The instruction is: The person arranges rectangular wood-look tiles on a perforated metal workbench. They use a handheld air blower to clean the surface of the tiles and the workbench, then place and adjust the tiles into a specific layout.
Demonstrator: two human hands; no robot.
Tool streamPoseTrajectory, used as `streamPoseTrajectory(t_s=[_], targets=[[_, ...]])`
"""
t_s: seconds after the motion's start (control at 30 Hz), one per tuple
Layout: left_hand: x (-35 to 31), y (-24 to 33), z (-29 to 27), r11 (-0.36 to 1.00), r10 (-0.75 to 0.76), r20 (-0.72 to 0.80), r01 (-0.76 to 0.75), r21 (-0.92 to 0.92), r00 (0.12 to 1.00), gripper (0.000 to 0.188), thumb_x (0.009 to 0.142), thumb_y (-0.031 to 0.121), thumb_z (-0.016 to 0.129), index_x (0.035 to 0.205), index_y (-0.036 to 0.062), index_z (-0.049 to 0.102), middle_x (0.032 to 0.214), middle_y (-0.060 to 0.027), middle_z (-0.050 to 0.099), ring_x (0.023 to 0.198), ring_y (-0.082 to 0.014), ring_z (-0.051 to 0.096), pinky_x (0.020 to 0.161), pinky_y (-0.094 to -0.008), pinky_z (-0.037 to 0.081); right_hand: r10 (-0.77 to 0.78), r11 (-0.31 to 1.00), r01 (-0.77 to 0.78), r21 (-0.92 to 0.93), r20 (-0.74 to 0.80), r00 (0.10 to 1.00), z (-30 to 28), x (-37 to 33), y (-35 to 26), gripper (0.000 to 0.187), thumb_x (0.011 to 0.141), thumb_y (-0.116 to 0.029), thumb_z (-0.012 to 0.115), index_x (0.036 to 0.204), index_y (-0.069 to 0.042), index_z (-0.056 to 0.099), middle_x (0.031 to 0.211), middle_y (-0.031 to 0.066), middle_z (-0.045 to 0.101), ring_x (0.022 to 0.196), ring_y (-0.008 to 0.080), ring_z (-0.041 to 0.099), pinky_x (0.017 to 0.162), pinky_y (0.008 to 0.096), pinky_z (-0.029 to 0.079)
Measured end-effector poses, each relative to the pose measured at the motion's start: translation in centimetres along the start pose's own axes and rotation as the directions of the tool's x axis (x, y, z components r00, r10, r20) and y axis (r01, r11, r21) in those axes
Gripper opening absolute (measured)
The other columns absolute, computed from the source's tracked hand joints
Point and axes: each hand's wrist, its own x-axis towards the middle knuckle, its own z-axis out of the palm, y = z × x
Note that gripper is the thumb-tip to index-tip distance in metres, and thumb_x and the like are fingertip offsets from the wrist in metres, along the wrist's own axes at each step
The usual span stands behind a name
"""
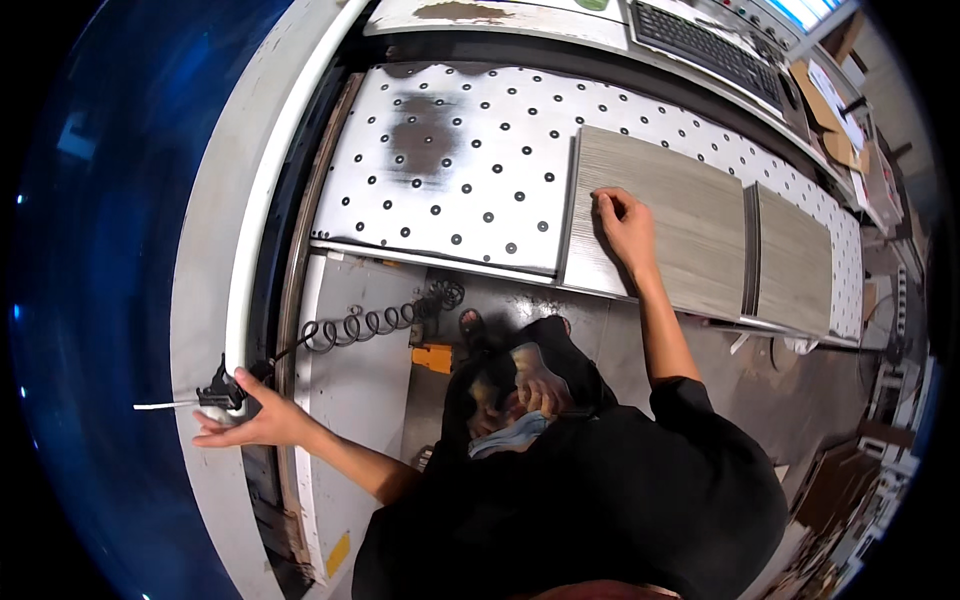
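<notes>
Right hand [622, 218] presses flat on grey plank [655, 215] atop perforated surface [470, 150]; left hand [245, 415], at eight o'clock, grips air nozzle [205, 400]. Blowing the plank clean looks next.

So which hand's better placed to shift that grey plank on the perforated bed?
Right. The right hand already rests on the grey plank near its left end. The left hand is far off, gripping a black air-gun tool with a coiled hose.
</notes>
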Motion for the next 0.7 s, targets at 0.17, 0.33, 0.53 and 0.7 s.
streamPoseTrajectory(t_s=[0.17,0.33,0.53,0.7], targets=[[1.5,1.8,2.7,0.941,0.036,0.239,0.048,-0.334,0.97,0.05,0.098,0.009,0.054,0.141,-0.0123,0.04,0.132,-0.0235,0.059,0.126,-0.036,0.054,0.112,-0.0458,0.04,0.111,0.958,-0.113,0.263,0.023,0.994,-0.6,-0.4,1.1,0.02,0.098,-0.018,0.063,0.105,-0.004,0.076,0.076,0.0039,0.07,0.068,0.0098,0.06,0.063,0.0264,0.048],[-1.9,5.1,6.6,0.666,0.27,0.323,0.066,-0.743,0.907,0.039,0.1,0.007,0.055,0.132,-0.013,0.048,0.115,-0.0193,0.062,0.103,-0.0235,0.06,0.104,-0.0394,0.046,0.21,0.841,-0.162,0.516,-0.036,0.977,-2.5,-1.5,1.5,0.021,0.102,-0.018,0.061,0.108,-0.003,0.074,0.075,-0.0013,0.066,0.069,0.0045,0.057,0.062,0.0218,0.045],[-13.2,16.3,5.2,0.716,0.662,0.685,0.525,-0.459,-0.304,0.043,0.094,0.039,0.071,0.119,0.0046,0.069,0.094,-0.0083,0.068,0.09,-0.0172,0.063,0.087,-0.0334,0.049,0.246,0.886,-0.11,0.451,-0.257,0.935,-6.1,-2.9,4.4,0.023,0.102,-0.021,0.062,0.105,-0.002,0.074,0.077,0.0002,0.067,0.071,0.0065,0.059,0.067,0.0224,0.047],[-16.3,20.0,3.6,0.692,0.721,0.506,0.533,-0.487,-0.475,0.041,0.095,0.04,0.069,0.116,0.0047,0.068,0.09,-0.0111,0.068,0.086,-0.0189,0.064,0.081,-0.0326,0.05,0.308,0.894,-0.137,0.427,-0.363,0.88,-8.3,-5.1,6.9,0.026,0.101,-0.023,0.063,0.1,0.0,0.073,0.079,0.0018,0.069,0.075,0.0077,0.062,0.07,0.0233,0.048]])
